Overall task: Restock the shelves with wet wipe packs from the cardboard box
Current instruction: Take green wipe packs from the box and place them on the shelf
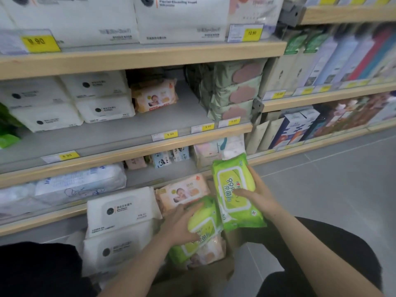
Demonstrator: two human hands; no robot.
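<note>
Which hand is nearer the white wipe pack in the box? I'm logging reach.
Left. The left hand grips a green pack beside the white wipe pack; the right hand holds another green pack farther right.

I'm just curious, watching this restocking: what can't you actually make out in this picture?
- Cardboard box, head view: mostly hidden by packs and forearms; its depth and contents underneath are unseen.
- Lower green pack: label partly covered by the left hand.
- Upper green pack: the right hand hides its far edge.
- Price tags: small print blurred.
- Top shelf packs: cut off by the frame edge.
</note>
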